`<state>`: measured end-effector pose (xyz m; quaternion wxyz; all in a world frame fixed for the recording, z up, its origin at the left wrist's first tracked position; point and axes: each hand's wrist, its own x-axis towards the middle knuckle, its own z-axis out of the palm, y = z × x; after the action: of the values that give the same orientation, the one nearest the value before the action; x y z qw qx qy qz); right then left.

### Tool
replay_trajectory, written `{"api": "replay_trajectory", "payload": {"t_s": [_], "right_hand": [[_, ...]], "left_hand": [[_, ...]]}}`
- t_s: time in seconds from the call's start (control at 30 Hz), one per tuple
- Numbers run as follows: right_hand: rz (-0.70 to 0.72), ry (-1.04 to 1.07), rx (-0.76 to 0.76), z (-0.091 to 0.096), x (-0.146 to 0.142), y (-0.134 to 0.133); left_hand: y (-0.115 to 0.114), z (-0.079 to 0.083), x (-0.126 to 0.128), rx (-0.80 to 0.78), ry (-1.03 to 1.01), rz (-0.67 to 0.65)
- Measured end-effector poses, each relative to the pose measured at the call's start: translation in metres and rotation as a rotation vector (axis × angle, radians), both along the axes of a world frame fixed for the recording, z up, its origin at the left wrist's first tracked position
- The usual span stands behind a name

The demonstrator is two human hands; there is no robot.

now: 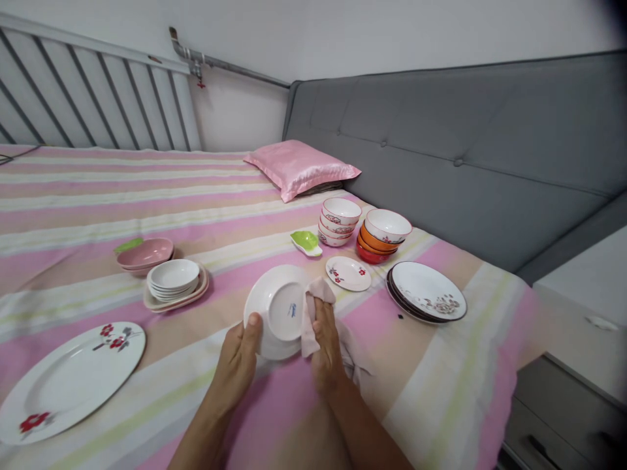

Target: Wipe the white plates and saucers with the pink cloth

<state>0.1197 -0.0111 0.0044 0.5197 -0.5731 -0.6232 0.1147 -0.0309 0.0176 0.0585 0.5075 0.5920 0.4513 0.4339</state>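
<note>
My left hand [238, 365] grips the lower left rim of a white dish [274, 307], held with its underside toward me; a small blue mark shows on its base. My right hand [326, 349] is closed on a pale pink cloth [318, 297] and presses it against the dish's right edge. Both hands hover just above the striped bedspread [98, 209].
A large oval plate with red flowers [68, 378] lies at the left. Stacked white and pink dishes [171, 281] sit behind it. Stacks of bowls [386, 235], a small flowered saucer [349, 273], a green dish [306, 243] and dark-rimmed plates [428, 290] stand ahead right. A pink pillow [301, 166] lies beyond.
</note>
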Motion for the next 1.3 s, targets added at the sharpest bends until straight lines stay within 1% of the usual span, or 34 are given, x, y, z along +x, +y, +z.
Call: {"api": "replay_trajectory", "payload": {"t_s": [0.13,0.3,0.43,0.53,0.63,0.77,0.9,0.97,1.1,1.3], "right_hand": [[0.022,0.1,0.007,0.001,0.004,0.002],[0.046,0.222,0.004,0.001,0.006,0.001],[0.056,0.267,0.011,0.001,0.005,-0.002],[0.068,0.227,0.041,0.005,0.004,-0.004],[0.1,0.113,0.075,0.012,0.002,-0.007],[0.177,-0.014,0.12,0.024,-0.002,-0.011],[0.263,-0.101,0.183,0.032,-0.006,-0.013],[0.256,-0.12,0.189,0.031,-0.006,-0.013],[0.179,-0.046,0.141,0.022,-0.003,-0.011],[0.127,0.193,0.06,0.005,0.003,-0.003]], "left_hand": [[-0.005,0.006,0.004,0.116,0.106,-0.102],[-0.009,0.005,0.009,0.325,0.295,-0.217],[-0.01,0.004,0.012,0.481,0.395,-0.257],[-0.009,0.002,0.014,0.557,0.441,-0.264],[-0.008,0.001,0.014,0.573,0.474,-0.254],[-0.005,-0.002,0.013,0.539,0.492,-0.235],[-0.004,-0.004,0.012,0.496,0.487,-0.273],[-0.004,-0.005,0.013,0.488,0.486,-0.293],[-0.006,-0.007,0.018,0.529,0.501,-0.278],[-0.009,-0.01,0.021,0.633,0.494,-0.23]]}}
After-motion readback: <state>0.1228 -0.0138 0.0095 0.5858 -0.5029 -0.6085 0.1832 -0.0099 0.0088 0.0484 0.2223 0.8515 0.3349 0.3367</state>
